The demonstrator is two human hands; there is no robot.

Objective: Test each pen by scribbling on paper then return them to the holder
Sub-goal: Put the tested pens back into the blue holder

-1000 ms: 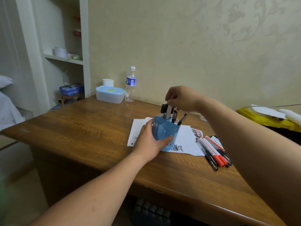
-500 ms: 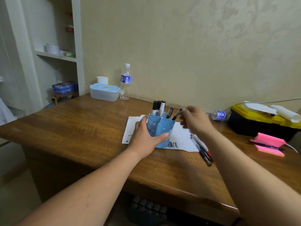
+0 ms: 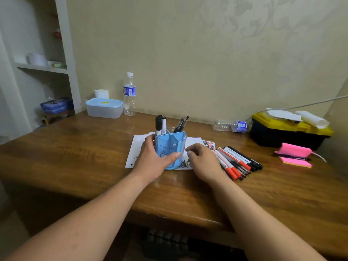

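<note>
A blue pen holder stands on a scribbled white paper in the middle of the wooden desk. Two markers and two dark pens stick up out of it. My left hand grips the holder from the left, thumb across its front. My right hand hovers just right of the holder with fingers loosely curled, holding nothing. Several pens and markers lie in a pile on the desk to the right of that hand.
A lidded plastic box and an upright water bottle stand at the back left. An empty bottle lies by the wall. A black and yellow toolbox and pink sticky notes with a pen sit at right.
My right hand left the top of the holder after placing a pen, came down and right, and now hangs low beside the holder near the pen pile. The left hand kept its grip.
</note>
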